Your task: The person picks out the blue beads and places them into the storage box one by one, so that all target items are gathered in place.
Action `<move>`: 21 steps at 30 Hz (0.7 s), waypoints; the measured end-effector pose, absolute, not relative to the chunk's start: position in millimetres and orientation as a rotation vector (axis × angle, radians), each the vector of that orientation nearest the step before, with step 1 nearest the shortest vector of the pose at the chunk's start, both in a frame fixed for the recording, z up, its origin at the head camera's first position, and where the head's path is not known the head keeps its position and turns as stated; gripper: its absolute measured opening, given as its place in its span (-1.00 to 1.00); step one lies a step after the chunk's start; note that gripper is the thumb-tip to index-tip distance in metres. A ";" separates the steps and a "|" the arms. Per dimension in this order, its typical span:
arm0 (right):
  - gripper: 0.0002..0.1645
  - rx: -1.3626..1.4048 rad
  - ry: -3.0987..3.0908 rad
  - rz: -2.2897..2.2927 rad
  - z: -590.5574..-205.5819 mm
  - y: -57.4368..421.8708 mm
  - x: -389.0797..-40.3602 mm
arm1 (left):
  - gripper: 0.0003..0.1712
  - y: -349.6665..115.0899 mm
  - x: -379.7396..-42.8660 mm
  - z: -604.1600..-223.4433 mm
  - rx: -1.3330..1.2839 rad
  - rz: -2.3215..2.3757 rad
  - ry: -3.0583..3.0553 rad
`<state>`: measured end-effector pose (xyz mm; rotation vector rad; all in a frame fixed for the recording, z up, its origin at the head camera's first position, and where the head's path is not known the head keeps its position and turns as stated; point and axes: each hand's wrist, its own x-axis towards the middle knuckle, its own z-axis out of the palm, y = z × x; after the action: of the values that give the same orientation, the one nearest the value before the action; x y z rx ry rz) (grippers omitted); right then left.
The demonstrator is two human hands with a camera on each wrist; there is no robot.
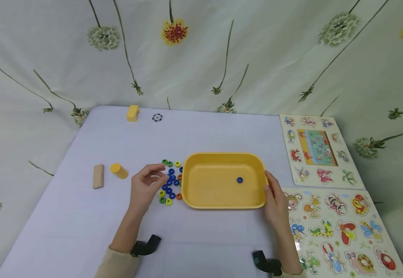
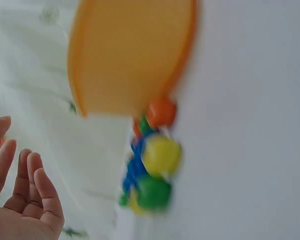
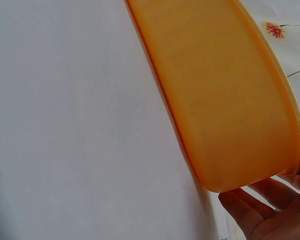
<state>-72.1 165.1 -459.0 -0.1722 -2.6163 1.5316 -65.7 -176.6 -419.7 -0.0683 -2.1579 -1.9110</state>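
A yellow rectangular tray (image 1: 219,193) lies on the table in the head view, with one blue ring-shaped bead (image 1: 239,180) inside. My right hand (image 1: 277,200) holds the tray's right end, thumb at the rim; its fingers (image 3: 242,212) show against the tray's lower edge in the right wrist view. To the left of the tray, blue, green, yellow and orange beads (image 1: 172,195) lie loose in a group. My left hand (image 1: 147,187) hovers at the left side of these beads, fingers loosely bent, with a gap between thumb and forefinger. Nothing shows between them in the left wrist view.
A wooden block (image 1: 98,176) and a yellow cylinder (image 1: 119,170) are at the left. Farther back are a yellow block (image 1: 132,113) and a poker chip (image 1: 157,117). Two picture puzzle boards, one with sea animals (image 1: 321,175) and one with insects (image 1: 337,216), line the right edge.
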 end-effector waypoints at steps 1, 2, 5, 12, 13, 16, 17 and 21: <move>-0.52 -0.179 -2.620 1.530 -458.8 165.1 -72.0 | -0.61 -184.5 -63.1 -424.6 0.006 -1.904 -2.158; -0.52 -0.182 -2.621 1.530 -458.8 165.3 -72.1 | -0.59 -190.9 -61.0 -429.2 0.078 -1.905 -2.157; -0.52 -0.177 -2.622 1.532 -459.0 165.5 -72.0 | -0.57 -202.4 -56.6 -441.8 0.235 -1.915 -2.152; -0.52 -0.167 -2.617 1.530 -459.2 164.9 -71.4 | -0.59 -208.9 -57.3 -469.0 0.284 -1.832 -2.244; -0.52 -0.164 -2.615 1.528 -459.3 164.9 -71.6 | -0.59 -208.9 -57.7 -472.2 0.277 -1.801 -2.275; -0.51 -0.171 -2.619 1.520 -459.1 164.8 -71.8 | -0.59 -208.5 -58.7 -478.9 0.256 -1.692 -2.389; -0.51 -0.173 -2.619 1.519 -458.9 164.5 -71.6 | -0.60 -208.4 -58.7 -480.1 0.251 -1.650 -2.430; -0.51 -0.176 -2.618 1.528 -458.3 164.1 -71.1 | -0.63 -207.6 -59.0 -482.6 0.229 -1.474 -2.571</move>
<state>-71.1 164.1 -458.3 -0.1763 -2.6183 1.5280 -59.0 -207.6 -482.6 0.2292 -2.5711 -1.4743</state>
